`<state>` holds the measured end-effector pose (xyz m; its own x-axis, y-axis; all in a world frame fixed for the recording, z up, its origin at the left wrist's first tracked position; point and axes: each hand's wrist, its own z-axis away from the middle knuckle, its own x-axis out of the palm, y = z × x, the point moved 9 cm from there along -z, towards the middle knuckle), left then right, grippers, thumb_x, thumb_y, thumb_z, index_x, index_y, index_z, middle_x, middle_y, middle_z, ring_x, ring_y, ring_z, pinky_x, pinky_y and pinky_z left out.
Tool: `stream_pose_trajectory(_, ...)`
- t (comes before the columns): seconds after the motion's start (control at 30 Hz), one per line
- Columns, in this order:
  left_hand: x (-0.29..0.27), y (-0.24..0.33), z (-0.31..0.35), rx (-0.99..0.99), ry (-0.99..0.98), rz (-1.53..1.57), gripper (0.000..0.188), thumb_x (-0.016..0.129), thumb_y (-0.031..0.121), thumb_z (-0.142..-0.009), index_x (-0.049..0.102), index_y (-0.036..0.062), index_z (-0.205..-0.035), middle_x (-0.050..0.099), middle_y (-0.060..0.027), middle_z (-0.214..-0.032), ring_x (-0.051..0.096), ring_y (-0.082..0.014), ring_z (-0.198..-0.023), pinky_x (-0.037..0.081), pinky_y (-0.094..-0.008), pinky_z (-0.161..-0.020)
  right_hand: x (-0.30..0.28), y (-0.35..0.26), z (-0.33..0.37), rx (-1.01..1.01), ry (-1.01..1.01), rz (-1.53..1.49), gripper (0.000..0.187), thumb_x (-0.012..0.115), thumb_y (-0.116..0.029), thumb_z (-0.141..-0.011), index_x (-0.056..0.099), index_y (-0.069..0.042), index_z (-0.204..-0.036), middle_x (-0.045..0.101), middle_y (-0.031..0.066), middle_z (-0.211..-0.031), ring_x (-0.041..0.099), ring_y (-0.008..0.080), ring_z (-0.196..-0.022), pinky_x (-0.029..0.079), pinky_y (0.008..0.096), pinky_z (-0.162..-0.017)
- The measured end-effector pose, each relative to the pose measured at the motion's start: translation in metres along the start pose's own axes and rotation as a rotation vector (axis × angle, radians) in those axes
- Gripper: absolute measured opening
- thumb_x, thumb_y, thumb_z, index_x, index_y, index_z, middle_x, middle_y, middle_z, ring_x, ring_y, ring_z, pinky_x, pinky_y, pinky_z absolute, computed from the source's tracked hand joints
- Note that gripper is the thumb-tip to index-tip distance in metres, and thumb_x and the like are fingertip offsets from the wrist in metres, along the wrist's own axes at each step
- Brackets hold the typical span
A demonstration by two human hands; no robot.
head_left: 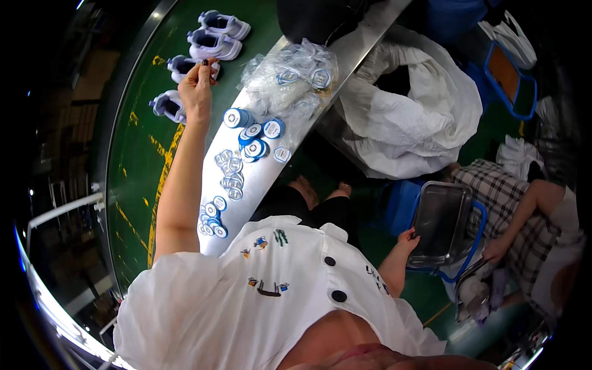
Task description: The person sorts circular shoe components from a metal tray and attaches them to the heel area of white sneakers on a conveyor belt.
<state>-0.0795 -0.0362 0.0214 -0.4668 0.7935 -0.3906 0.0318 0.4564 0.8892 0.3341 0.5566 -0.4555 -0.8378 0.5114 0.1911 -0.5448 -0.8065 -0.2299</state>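
Observation:
My left hand (197, 86) reaches over the green conveyor surface (139, 179), its thumb and fingers pinched together. It is in front of a pale lavender shoe (180, 66); whatever the fingertips hold, if anything, is hidden. Another lavender shoe (169, 106) lies just nearer, and a pair (213, 44) sits farther along. Low at my right side, my right hand (404, 246) is closed at the fingertips, near the edge of a grey metallic seat or tray (439, 216) with a blue frame. What it pinches is too small to make out.
A metal ledge (213, 185) beside the belt carries round blue-and-white labels or discs (254, 148), clear round pieces (230, 172) and crumpled clear plastic bags (287, 80). A large white sack (425, 117) stands right of it. At the right sits another person in plaid (493, 191).

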Motion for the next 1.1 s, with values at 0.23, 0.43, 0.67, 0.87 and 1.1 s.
stream_pose_trajectory(0.23,0.010,-0.009,0.035,-0.008,0.180,0.264,0.023,0.048,0.013,-0.091,0.062,-0.0037,-0.100,0.062,-0.0052,-0.077,0.047,-0.0062,-0.057,0.043,-0.0211,-0.053,0.069,-0.078,-0.013,-0.090,-0.275,0.326,0.015,0.053,-0.022,-0.085,0.057,-0.007,-0.083,0.062,0.0024,-0.079,0.056,0.0103,-0.062,0.041,0.0170,-0.043)
stream_pose_trajectory(0.43,-0.057,-0.023,0.076,-0.119,0.274,0.387,0.026,0.048,0.015,-0.091,0.061,-0.0055,-0.100,0.063,-0.0067,-0.077,0.046,-0.0061,-0.054,0.042,-0.0199,-0.051,0.086,-0.012,0.157,-0.113,-0.394,0.798,0.012,0.055,-0.021,-0.083,0.055,-0.009,-0.085,0.058,-0.0003,-0.070,0.053,0.0078,-0.058,0.036,0.0152,-0.041)
stream_pose_trajectory(0.67,-0.150,-0.008,0.151,-0.098,0.526,0.382,0.029,0.049,0.019,-0.091,0.057,-0.0058,-0.104,0.064,-0.0114,-0.083,0.048,-0.0066,-0.054,0.044,-0.0203,-0.051,0.171,0.111,0.316,0.183,-0.830,1.180,0.012,0.053,-0.019,-0.084,0.052,-0.010,-0.077,0.060,-0.0001,-0.075,0.052,0.0061,-0.062,0.032,0.0170,-0.039)
stream_pose_trajectory(0.87,-0.193,0.011,0.271,-0.151,0.807,0.368,0.036,0.036,0.003,-0.090,0.036,-0.0006,-0.125,0.062,-0.0208,-0.084,0.050,-0.0092,-0.052,0.045,-0.0220,-0.050,0.202,0.210,0.437,0.137,-1.245,1.415,0.011,0.051,-0.018,-0.087,0.052,-0.009,-0.081,0.059,-0.0014,-0.080,0.054,0.0056,-0.067,0.032,0.0171,-0.046)
stream_pose_trajectory(1.1,-0.102,-0.014,0.415,-0.383,0.782,0.696,0.040,0.045,0.008,-0.086,0.038,0.0001,-0.125,0.044,-0.0137,-0.122,0.049,-0.0244,-0.108,0.050,-0.0346,-0.079,0.129,0.334,0.481,0.330,-1.599,1.826,0.011,0.055,-0.011,-0.083,0.055,-0.001,-0.088,0.059,0.0053,-0.081,0.061,0.0146,-0.067,0.043,0.0203,-0.045)
